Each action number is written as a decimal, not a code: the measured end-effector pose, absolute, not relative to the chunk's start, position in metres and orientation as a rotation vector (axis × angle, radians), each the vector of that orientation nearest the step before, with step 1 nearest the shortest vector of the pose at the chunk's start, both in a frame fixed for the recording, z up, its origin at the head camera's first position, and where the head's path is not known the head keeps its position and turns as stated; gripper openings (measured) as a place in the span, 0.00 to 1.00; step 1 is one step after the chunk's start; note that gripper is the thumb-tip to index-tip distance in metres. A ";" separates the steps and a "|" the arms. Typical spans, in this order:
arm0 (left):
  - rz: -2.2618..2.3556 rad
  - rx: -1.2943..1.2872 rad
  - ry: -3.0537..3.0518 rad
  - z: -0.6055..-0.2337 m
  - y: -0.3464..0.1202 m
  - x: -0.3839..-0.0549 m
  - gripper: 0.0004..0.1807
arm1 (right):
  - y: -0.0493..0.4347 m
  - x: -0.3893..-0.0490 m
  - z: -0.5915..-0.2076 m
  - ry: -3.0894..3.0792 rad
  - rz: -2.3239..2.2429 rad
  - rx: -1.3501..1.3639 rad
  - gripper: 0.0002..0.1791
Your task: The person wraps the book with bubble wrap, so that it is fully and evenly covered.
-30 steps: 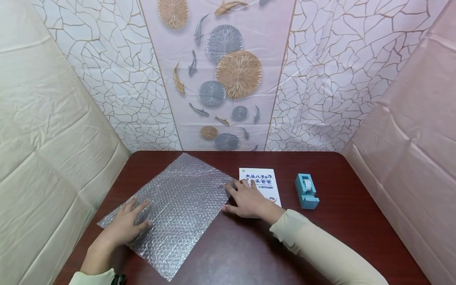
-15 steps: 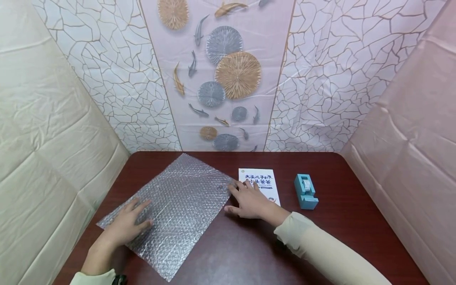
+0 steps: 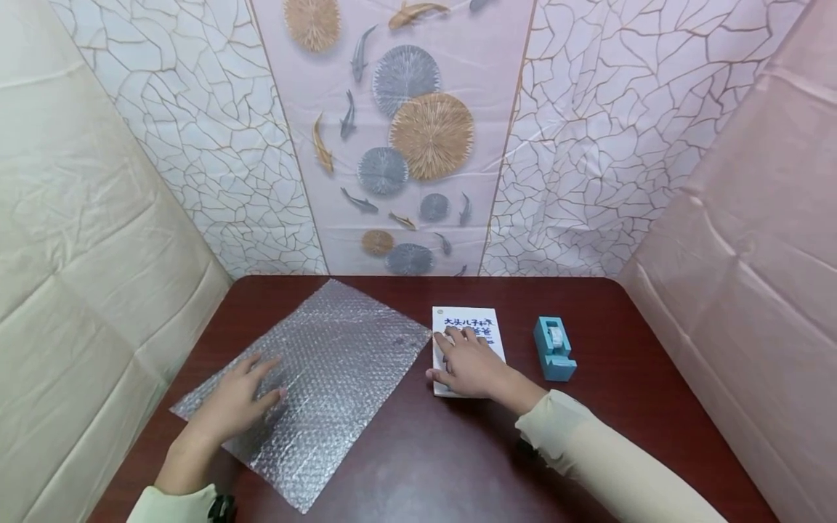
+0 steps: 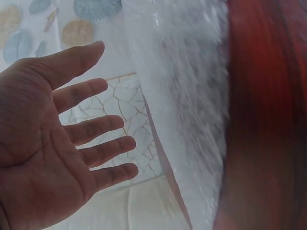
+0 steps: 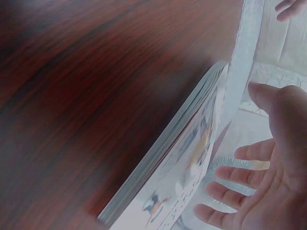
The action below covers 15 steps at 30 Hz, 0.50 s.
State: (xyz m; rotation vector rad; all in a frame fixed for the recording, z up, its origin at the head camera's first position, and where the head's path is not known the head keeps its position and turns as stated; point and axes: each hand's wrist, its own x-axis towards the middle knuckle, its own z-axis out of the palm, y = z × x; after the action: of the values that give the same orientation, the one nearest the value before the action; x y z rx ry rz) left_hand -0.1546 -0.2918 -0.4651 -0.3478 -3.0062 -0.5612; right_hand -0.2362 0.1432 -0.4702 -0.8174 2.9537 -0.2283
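A sheet of clear bubble wrap lies flat and turned at an angle on the left side of the table. My left hand hovers over its left part, fingers spread and holding nothing; in the left wrist view the palm stands apart from the bubble wrap. Just right of the sheet lies a stack of thin white booklets with dark blue characters on the top cover. Over them is my right hand, hiding the cover's middle. Seen from the right wrist, its fingers are loosely spread above the booklets, with nothing held.
A teal tape dispenser with a roll of clear tape stands right of the booklets. The dark red-brown table ends at a patterned backdrop, with pale cloth walls at both sides.
My right hand has moved slightly right, from the bubble wrap's right corner to over the booklets, baring that corner. My left hand stays over the sheet. The head view has shifted slightly.
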 end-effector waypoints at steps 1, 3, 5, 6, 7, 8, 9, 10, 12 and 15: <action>-0.561 -0.349 -3.000 -0.464 -0.290 -0.156 0.34 | 0.145 -0.236 -0.469 2.960 -0.227 -0.802 0.44; -0.564 -0.348 -2.996 -0.461 -0.285 -0.159 0.33 | 0.150 -0.236 -0.468 2.969 -0.200 -0.755 0.45; -0.568 -0.344 -3.000 -0.458 -0.279 -0.161 0.33 | 0.155 -0.236 -0.467 2.982 -0.171 -0.714 0.45; -0.571 -0.342 -3.003 -0.457 -0.276 -0.162 0.33 | 0.157 -0.236 -0.467 2.988 -0.154 -0.695 0.45; -0.574 -0.340 -3.008 -0.456 -0.274 -0.163 0.33 | 0.160 -0.236 -0.466 2.993 -0.140 -0.675 0.46; -0.581 -0.337 -3.012 -0.455 -0.271 -0.163 0.33 | 0.163 -0.235 -0.466 2.998 -0.127 -0.653 0.46; -0.588 -0.335 -3.016 -0.455 -0.269 -0.164 0.34 | 0.165 -0.234 -0.466 3.003 -0.122 -0.634 0.47; -0.594 -0.329 -3.021 -0.454 -0.266 -0.164 0.34 | 0.168 -0.234 -0.466 3.010 -0.115 -0.620 0.47; -0.606 -0.324 -3.030 -0.453 -0.262 -0.165 0.34 | 0.172 -0.232 -0.466 3.015 -0.125 -0.589 0.47; -0.622 -0.330 -3.035 -0.451 -0.257 -0.165 0.33 | 0.177 -0.230 -0.465 3.017 -0.133 -0.537 0.48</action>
State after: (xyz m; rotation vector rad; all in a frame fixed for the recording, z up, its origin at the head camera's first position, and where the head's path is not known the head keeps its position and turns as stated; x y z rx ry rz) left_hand -0.1650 -0.2568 -0.4514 -0.3299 -3.0347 -0.6221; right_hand -0.2300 0.1769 -0.4650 -0.5370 3.0166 -0.1333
